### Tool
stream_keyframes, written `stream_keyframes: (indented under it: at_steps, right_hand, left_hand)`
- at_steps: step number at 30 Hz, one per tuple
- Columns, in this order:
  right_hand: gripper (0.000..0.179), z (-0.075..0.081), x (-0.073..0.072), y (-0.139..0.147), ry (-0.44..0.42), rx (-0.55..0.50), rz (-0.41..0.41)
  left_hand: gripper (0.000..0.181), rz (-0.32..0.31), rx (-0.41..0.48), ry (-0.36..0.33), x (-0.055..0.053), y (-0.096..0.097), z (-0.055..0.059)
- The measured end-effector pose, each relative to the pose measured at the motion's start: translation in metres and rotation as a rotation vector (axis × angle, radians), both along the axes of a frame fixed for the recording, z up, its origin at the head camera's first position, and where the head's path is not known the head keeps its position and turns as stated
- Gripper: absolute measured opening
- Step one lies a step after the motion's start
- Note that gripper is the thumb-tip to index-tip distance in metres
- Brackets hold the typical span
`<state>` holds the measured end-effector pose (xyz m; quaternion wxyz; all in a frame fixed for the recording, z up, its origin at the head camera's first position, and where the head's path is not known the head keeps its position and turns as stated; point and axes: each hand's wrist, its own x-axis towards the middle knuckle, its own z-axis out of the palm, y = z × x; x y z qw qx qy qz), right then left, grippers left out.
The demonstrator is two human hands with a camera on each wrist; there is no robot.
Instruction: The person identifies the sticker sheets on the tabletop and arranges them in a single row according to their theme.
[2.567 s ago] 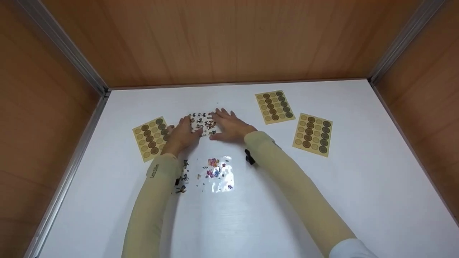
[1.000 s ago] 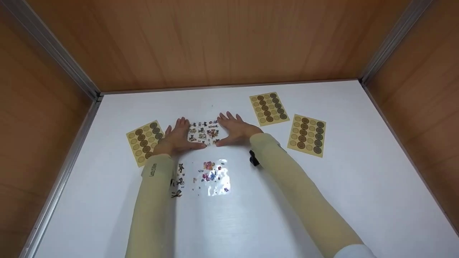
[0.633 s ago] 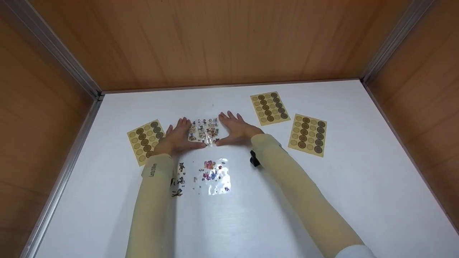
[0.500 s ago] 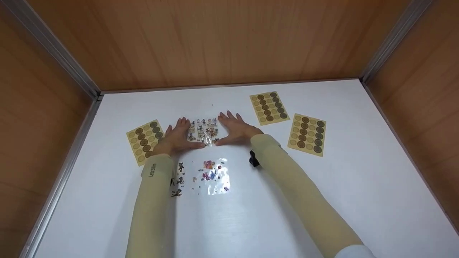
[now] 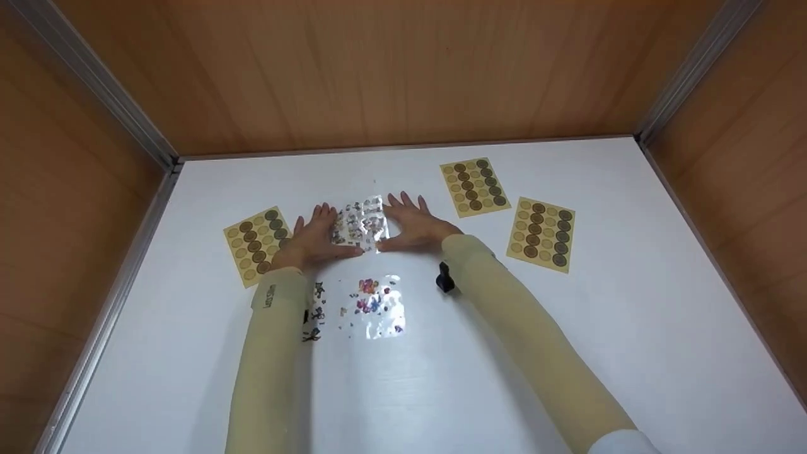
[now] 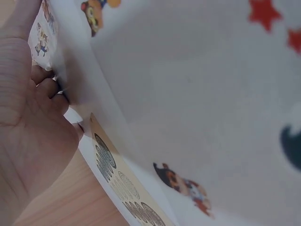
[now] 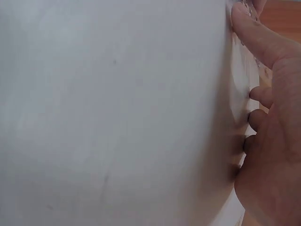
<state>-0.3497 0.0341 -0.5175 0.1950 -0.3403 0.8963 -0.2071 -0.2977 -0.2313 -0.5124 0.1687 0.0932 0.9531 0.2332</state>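
Note:
In the head view, a clear sticker sheet (image 5: 358,224) printed with small cartoon figures lies between both hands. My left hand (image 5: 312,241) is at its left side, fingers spread, thumb stretched along the near edge. On the right side, my right hand (image 5: 413,226) has spread fingers, its thumb touching the sheet's near right corner. The left wrist view shows the left palm (image 6: 37,127) with fingertips on the table and part of the sheet (image 6: 42,40) beyond. In the right wrist view, the right hand's fingertips (image 7: 256,120) meet the white surface.
Nearer the body lies a clear sheet with colourful stickers (image 5: 384,306); darker cartoon stickers (image 5: 317,312) sit partly behind the left forearm. One tan sheet of round stickers (image 5: 246,243) lies left, partly covered by the left hand. Two more tan sheets (image 5: 475,187) (image 5: 541,234) lie right. Wooden walls (image 5: 403,75) surround the white table.
Since the oldest frame, both hands have spread and the thumbs have come to the near edge. In the last half second the sheet's right side has shifted away, and its glare has moved right.

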Motion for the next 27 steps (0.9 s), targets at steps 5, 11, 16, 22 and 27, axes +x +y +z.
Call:
stream_keyframes:
  at_steps: [5, 11, 16, 22, 27]
  right_hand:
    - [0.085, 0.002, 0.000, -0.002, -0.063, -0.076, -0.073]
    - [0.074, 0.005, 0.007, -0.006, -0.301, -0.389, -0.207]
    - [0.062, 0.004, 0.009, -0.010, -0.414, -0.593, -0.237]
    - [0.048, 0.008, 0.007, -0.019, -0.480, -0.721, -0.309]
    - [0.036, 0.011, 0.008, -0.023, -0.601, -0.839, -0.422]
  left_hand:
    - [0.120, 0.014, 0.021, -0.007, 0.001, 0.004, 0.001]
    - [0.122, 0.033, 0.038, -0.013, 0.000, 0.007, 0.000]
    - [0.123, 0.054, 0.057, -0.012, 0.000, 0.009, -0.003]
    - [0.127, 0.077, 0.086, 0.003, 0.002, 0.010, -0.002]
    - [0.138, 0.135, 0.131, 0.000, 0.004, 0.011, -0.003]
